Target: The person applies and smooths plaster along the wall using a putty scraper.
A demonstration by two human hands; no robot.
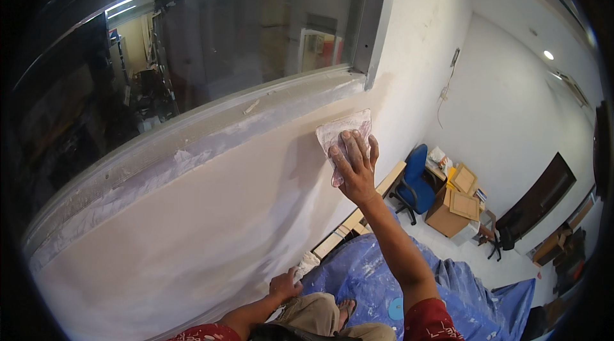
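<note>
My right hand (355, 165) is pressed against the wall below the window's corner, fingers spread over a dusty, pinkish-white sheet of sandpaper (327, 131). The sheet lies between my palm and the wall, its upper edge sticking out past the fingertips. The wall (211, 213) carries smooth beige and white filler in patches. Lower down, close to the wall, my left hand (284, 286) has its fingers curled at a crumpled whitish cloth (307, 265) and appears to grip it. Part of those fingers is hidden. White dust marks the fingers of my right hand.
Above runs a window frame (256, 111) with a plaster-smeared sill. A blue tarp (377, 270) covers what lies below me, beside a wooden ledge (342, 232). Farther right stand a blue office chair (416, 178), cardboard boxes (448, 213) and a dark door (540, 194).
</note>
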